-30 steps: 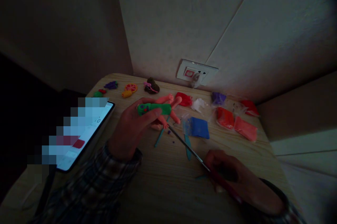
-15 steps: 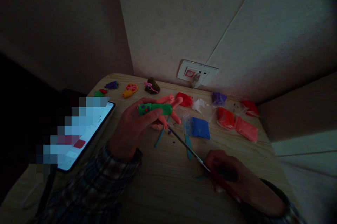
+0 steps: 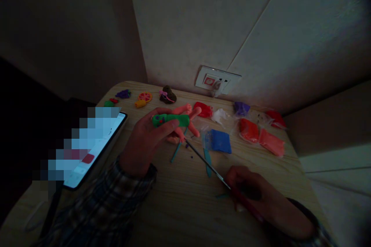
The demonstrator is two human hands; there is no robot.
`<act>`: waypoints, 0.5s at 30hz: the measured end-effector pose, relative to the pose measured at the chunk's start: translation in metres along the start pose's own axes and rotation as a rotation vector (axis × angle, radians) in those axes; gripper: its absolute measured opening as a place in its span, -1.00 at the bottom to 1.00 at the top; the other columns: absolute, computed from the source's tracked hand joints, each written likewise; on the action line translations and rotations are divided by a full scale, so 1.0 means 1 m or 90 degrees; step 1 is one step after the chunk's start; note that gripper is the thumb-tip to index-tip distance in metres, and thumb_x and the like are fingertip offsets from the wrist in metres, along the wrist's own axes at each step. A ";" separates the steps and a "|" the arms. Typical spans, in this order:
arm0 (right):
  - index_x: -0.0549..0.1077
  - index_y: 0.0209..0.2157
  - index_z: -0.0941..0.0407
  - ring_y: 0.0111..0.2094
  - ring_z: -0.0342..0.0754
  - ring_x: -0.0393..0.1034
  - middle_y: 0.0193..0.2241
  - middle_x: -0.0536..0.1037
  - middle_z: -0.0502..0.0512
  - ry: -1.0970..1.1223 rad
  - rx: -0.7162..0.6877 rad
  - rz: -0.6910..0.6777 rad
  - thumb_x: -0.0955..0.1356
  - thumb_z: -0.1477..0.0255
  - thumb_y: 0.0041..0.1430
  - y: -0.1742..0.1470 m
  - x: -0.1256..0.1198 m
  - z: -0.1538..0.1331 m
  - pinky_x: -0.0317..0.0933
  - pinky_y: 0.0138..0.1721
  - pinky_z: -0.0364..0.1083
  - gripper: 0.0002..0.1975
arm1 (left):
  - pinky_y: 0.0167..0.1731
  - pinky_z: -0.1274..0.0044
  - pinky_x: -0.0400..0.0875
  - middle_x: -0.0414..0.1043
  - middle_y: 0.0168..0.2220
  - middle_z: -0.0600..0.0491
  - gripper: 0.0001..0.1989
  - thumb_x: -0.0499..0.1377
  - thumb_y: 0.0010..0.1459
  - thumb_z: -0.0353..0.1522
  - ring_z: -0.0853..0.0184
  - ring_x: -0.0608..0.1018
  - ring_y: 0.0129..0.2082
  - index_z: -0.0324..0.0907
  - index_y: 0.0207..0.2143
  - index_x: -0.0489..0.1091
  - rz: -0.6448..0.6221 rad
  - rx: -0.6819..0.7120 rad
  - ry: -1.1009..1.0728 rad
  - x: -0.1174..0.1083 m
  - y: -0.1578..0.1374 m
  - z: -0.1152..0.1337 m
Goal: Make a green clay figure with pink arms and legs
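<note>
My left hand (image 3: 142, 142) is closed around a clay figure (image 3: 181, 120), which lies on its side with a green body and pink arms and legs. Small dark and red bits mark the green head end. My right hand (image 3: 252, 189) grips a pair of scissors (image 3: 207, 165) by the dark red handles. The narrow metal blades look closed, and their tip meets the figure's lower pink hand; whether it presses in cannot be seen. Below the figure lie a thin teal tool (image 3: 176, 152) and a flat teal clay knife (image 3: 208, 164).
Bags of blue clay (image 3: 220, 141), orange-red clay (image 3: 248, 130), pink clay (image 3: 271, 142) and purple clay (image 3: 241, 108) lie right on the wooden table (image 3: 174, 200). A brown clay piece (image 3: 167, 95) and fruit-like pieces sit at the back left. A lit tablet (image 3: 98, 154) stands left.
Almost nothing differs. Both hands, the clay figure and the scissors keep their places; the view has shifted very slightly.
</note>
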State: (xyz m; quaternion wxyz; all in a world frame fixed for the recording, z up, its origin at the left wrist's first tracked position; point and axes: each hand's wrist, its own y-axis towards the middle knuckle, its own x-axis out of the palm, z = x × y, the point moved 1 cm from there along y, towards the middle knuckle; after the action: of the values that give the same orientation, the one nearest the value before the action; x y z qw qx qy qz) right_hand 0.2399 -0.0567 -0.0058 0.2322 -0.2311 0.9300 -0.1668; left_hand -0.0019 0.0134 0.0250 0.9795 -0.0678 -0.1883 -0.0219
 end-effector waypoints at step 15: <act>0.36 -0.52 0.10 -0.47 -0.08 0.21 -0.55 0.35 -0.01 -0.005 0.013 -0.010 0.41 0.01 -0.08 -0.001 0.001 -0.006 0.16 -0.42 -0.08 -0.57 | -0.51 0.55 0.43 0.48 -0.60 0.15 -0.82 0.27 -0.07 -0.38 0.36 0.53 -0.57 -0.18 -0.37 0.37 -0.006 0.008 0.014 -0.003 0.002 -0.002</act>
State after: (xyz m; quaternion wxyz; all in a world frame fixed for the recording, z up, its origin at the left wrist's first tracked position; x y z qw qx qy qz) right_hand 0.2364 -0.0567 -0.0004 0.2369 -0.2363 0.9255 -0.1774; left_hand -0.0036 0.0151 0.0215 0.9818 -0.0608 -0.1782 -0.0263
